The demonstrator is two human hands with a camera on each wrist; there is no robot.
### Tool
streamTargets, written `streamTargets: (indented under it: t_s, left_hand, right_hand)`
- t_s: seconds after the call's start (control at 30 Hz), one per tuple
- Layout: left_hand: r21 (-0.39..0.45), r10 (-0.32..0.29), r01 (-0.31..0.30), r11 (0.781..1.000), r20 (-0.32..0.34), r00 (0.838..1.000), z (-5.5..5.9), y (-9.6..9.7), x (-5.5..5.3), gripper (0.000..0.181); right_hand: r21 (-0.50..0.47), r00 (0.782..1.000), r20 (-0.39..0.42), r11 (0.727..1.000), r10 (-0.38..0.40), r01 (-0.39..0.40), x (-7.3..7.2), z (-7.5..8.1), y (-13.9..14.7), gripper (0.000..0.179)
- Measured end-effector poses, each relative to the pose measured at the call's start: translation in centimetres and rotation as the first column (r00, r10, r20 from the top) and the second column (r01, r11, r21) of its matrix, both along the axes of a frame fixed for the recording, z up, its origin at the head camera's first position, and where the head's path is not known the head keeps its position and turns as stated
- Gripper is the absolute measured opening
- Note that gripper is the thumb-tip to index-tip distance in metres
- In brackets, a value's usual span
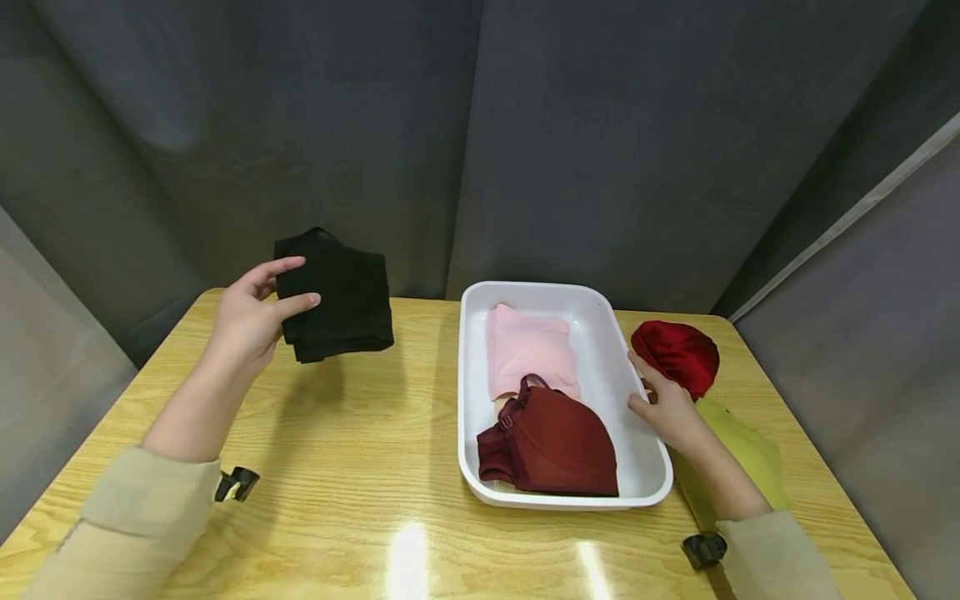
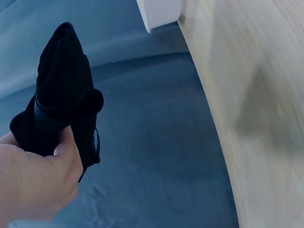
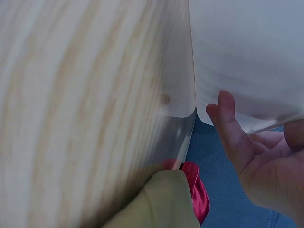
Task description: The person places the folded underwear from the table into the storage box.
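My left hand (image 1: pixel 251 312) pinches a folded black garment (image 1: pixel 341 296) by its left edge, thumb in front, and holds it above the table. Seen from the left wrist, the black garment (image 2: pixel 66 90) is a thick folded bundle with a thin strap hanging at its side. On the right, my right hand (image 1: pixel 667 408) holds the side rim of a white plastic tub (image 1: pixel 566 502), its fingers against the outer wall (image 3: pixel 247 52). Inside the tub lie a folded pink garment (image 1: pixel 532 350) at the back and a dark red bra (image 1: pixel 566 442) in front.
Right of the tub, a shiny red cloth item (image 1: pixel 678 354) lies behind a yellow-green garment (image 1: pixel 750 454), partly covered by my right forearm. Everything rests on a wooden table (image 1: pixel 360 467). Grey curtains (image 1: pixel 375 125) stand behind the table's back edge.
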State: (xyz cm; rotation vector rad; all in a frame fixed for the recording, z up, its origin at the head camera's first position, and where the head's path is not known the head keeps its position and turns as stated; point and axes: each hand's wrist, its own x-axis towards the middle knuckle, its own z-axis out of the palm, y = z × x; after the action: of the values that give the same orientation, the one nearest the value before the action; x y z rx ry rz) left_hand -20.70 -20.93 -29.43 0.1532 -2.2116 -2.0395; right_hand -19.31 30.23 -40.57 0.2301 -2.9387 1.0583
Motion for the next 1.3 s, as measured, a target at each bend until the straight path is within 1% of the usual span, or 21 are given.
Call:
streamTargets:
  t_s: [0.2,0.33,0.57,0.73,0.9,1.03,1.2,1.3]
  left_hand:
    - [0.016,-0.010,0.010,1.000,-0.012,1.000,1.0,1.6,0.4,0.053]
    - [0.058,-0.018,0.019,0.998,-0.020,1.000,1.6,2.8,0.7,0.052]
    - [0.151,-0.060,0.069,0.986,-0.065,0.996,2.1,4.6,0.9,0.055]
    - [0.188,-0.090,0.101,0.977,-0.066,0.994,2.3,6.0,0.9,0.055]
    - [0.235,-0.111,0.128,0.963,-0.086,0.990,2.3,7.2,0.7,0.053]
    - [0.255,-0.126,0.147,0.956,-0.099,0.987,2.1,8.2,0.5,0.051]
    - [0.242,-0.129,0.155,0.958,-0.118,0.985,1.5,9.4,0.1,0.049]
    - [0.249,-0.132,0.161,0.955,-0.128,0.983,1.1,10.2,-0.2,0.048]
  right_hand:
    - [-0.005,1.000,0.002,1.000,0.000,0.000,0.0,0.0,0.0,0.062]
    - [-0.008,1.000,0.011,1.000,0.001,-0.001,0.0,0.0,0.0,0.062]
    - [0.001,1.000,0.014,1.000,0.002,-0.002,-0.1,0.0,-0.1,0.063]
    - [0.003,1.000,0.017,1.000,-0.003,0.003,-0.1,0.0,-0.1,0.063]
    - [0.000,1.000,0.026,1.000,-0.005,0.005,-0.2,0.0,-0.1,0.063]
    - [0.001,1.000,0.031,1.000,-0.004,0.004,-0.2,0.0,-0.2,0.064]
    - [0.001,0.999,0.033,1.000,-0.001,0.001,-0.2,0.0,-0.2,0.064]
    - [0.005,1.000,0.024,1.000,0.002,-0.002,-0.2,-0.1,-0.2,0.063]
